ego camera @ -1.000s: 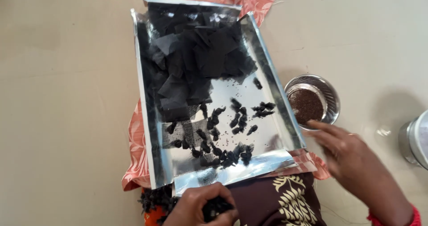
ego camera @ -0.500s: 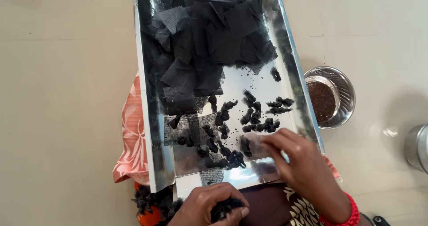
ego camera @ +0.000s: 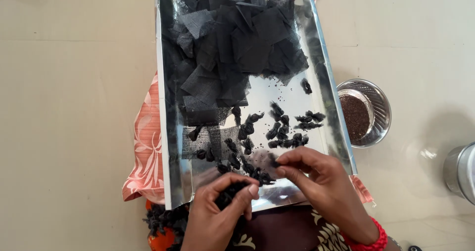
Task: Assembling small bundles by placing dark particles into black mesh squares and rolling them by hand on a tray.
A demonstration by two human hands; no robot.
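A shiny metal tray lies on the floor and holds a heap of black net cloth squares at its far end. Several small black cloth bundles are scattered over its near half. My left hand is at the tray's near edge, fingers closed around a clump of black bundles. My right hand rests on the tray's near right part and pinches a small black cloth piece between thumb and fingertips.
A steel bowl of dark seeds stands right of the tray. A steel container is at the right edge. Pink patterned cloth lies under the tray. More black bundles lie below the tray's near left corner.
My right hand has moved from beside the steel bowl onto the tray and taken a small black piece. My left hand has stayed at the near edge with its clump.
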